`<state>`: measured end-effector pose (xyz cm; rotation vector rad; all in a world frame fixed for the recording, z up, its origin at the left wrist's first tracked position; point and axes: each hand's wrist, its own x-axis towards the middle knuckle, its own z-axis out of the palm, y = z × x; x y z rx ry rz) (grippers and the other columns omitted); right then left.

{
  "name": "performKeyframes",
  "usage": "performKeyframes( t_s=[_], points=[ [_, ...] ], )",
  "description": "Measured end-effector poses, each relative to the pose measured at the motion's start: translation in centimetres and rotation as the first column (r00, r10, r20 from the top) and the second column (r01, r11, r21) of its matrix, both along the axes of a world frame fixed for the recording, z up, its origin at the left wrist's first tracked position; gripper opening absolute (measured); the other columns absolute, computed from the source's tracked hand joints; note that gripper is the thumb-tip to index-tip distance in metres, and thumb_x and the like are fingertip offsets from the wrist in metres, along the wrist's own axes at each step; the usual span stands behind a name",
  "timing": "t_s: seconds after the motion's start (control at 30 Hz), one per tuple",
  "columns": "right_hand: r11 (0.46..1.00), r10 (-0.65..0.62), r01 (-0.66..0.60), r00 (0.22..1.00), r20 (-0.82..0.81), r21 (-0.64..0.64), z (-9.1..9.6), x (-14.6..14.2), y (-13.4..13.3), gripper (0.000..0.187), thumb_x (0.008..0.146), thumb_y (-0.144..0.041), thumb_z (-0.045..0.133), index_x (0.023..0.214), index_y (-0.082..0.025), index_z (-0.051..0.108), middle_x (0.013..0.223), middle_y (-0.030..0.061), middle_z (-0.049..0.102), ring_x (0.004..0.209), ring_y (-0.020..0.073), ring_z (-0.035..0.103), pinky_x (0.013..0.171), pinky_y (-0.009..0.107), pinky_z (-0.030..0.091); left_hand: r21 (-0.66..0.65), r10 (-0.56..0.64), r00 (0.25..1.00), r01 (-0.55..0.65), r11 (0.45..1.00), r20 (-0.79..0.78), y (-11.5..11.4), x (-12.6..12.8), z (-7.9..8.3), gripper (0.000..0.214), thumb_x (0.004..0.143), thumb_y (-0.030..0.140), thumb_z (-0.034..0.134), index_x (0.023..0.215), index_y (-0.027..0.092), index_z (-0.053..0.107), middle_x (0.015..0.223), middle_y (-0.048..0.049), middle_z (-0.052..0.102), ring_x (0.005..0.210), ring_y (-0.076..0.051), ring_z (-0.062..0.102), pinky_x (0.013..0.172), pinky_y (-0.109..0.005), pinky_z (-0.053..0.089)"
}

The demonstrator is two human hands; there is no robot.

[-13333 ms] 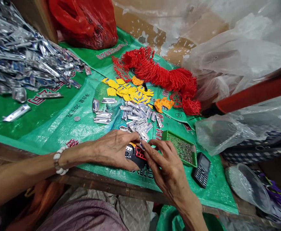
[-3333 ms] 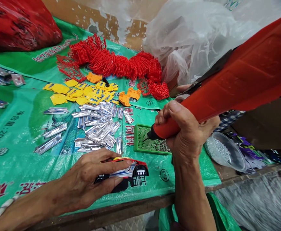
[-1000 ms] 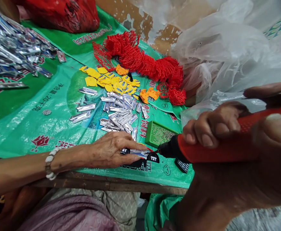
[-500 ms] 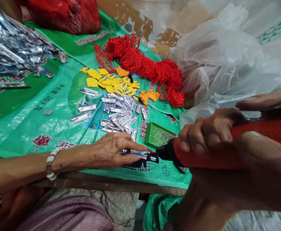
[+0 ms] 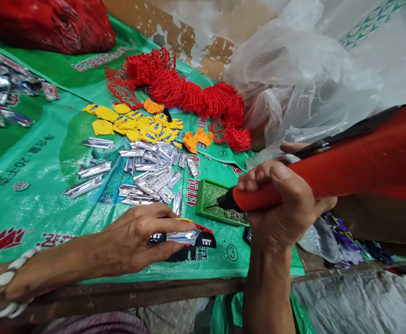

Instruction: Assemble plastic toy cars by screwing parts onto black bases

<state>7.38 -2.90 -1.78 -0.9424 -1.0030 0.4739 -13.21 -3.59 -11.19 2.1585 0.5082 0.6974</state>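
Note:
My left hand [image 5: 133, 241] is closed around a small toy car [image 5: 189, 239] with a silver side, red top and black ends, pressed on its side on the green sheet near the table's front edge. My right hand [image 5: 282, 204] grips a long red electric screwdriver [image 5: 328, 174]. Its black tip rests in a green tray [image 5: 210, 204] of small screws, right of the car. Silver side pieces [image 5: 150, 169] lie heaped just beyond my left hand.
Yellow and orange plastic parts [image 5: 136, 125] and a ridge of red lattice parts [image 5: 189, 93] lie farther back. A red bag [image 5: 50, 23] sits back left, clear plastic bags [image 5: 300, 79] back right, more silver pieces [image 5: 1, 93] at left. The green woven sheet [image 5: 32, 185] covers the table.
My right hand has drawn the screwdriver back from the car's end and set its tip in the green screw tray. My left hand keeps holding the car in place.

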Motion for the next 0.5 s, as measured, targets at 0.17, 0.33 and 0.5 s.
performKeyframes(
  t_s=[0.17, 0.33, 0.5],
  points=[
    [0.999, 0.016, -0.016, 1.000, 0.016, -0.034, -0.27, -0.23, -0.39, 0.020, 0.068, -0.020, 0.074, 0.087, -0.026, 0.071, 0.053, -0.0060, 0.056, 0.038, 0.0132, 0.049, 0.034, 0.029, 0.041, -0.016, 0.006, 0.999, -0.006, 1.000, -0.032, 0.04, -0.14, 0.47, 0.035, 0.100, 0.031, 0.056, 0.135, 0.035, 0.060, 0.112, -0.0027, 0.070, 0.096, -0.016, 0.067, 0.083, -0.026, 0.053],
    [1.000, 0.001, -0.001, 1.000, 0.005, -0.013, -0.59, -0.26, -0.16, 0.011, 0.068, -0.018, 0.074, 0.072, -0.027, 0.070, 0.051, -0.0056, 0.055, 0.037, 0.0133, 0.047, 0.033, 0.030, 0.040, -0.048, -0.015, 1.000, 0.014, 0.999, -0.015, -0.07, -0.19, 0.37, 0.037, 0.100, 0.030, 0.056, 0.137, 0.037, 0.058, 0.113, -0.0019, 0.069, 0.098, -0.016, 0.066, 0.085, -0.026, 0.052],
    [1.000, 0.028, -0.028, 1.000, 0.008, -0.012, -0.67, -0.17, -0.07, 0.015, 0.068, -0.016, 0.074, 0.079, -0.025, 0.073, 0.052, -0.0055, 0.057, 0.038, 0.0133, 0.049, 0.035, 0.029, 0.041, -0.030, -0.005, 1.000, 0.004, 1.000, -0.024, 0.00, -0.12, 0.49, 0.036, 0.101, 0.034, 0.055, 0.137, 0.038, 0.058, 0.111, -0.0019, 0.070, 0.097, -0.015, 0.067, 0.085, -0.026, 0.053]
  ],
)
